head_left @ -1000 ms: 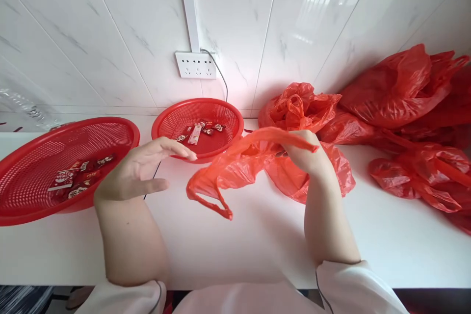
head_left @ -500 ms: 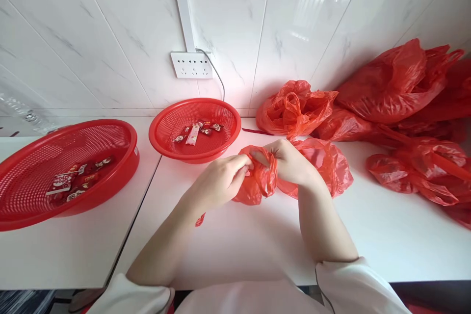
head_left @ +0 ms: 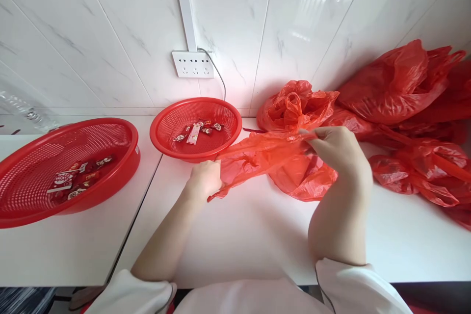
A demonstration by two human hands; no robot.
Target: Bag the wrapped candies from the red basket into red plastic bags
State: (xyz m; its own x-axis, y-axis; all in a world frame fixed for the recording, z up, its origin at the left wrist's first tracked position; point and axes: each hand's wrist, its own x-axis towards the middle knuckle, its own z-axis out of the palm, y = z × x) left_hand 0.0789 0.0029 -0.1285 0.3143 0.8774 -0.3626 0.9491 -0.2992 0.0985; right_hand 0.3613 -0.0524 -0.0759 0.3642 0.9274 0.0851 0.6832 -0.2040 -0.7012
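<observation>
head view, and both hands are on one red plastic bag (head_left: 263, 157), stretched out in the air just above the white counter (head_left: 239, 235). the left hand (head_left: 204, 180) is closed in a fist round the bag's left end, just in front of the small red basket (head_left: 196, 127); a thin strip of the film trails out below the fist. the right hand (head_left: 340, 152) sits higher and off to the right, fingertips pressed together and pinching the bag's top edge, wrist bent, back of the hand to the camera. so the bag runs as a slanted band between the two grips, low at the left fist, rising to the right pinch, its loose middle sagging down between them.

under and behind that band lies another crumpled red bag (head_left: 305, 179) flat on the counter, just beside the right wrist. further back, a bunched bag (head_left: 294, 105) stands against the tiled wall, and a heap of red bags (head_left: 415, 108) fills the right side. the small basket holds a few wrapped sweets (head_left: 198, 131). off to the left, well apart from the hands, a large red basket (head_left: 55, 167) carries more wrapped sweets (head_left: 79, 176). a wall socket (head_left: 193, 64) sits above the small basket, a cable dropping from it. white sleeves (head_left: 360, 287) show at the bottom edge.
</observation>
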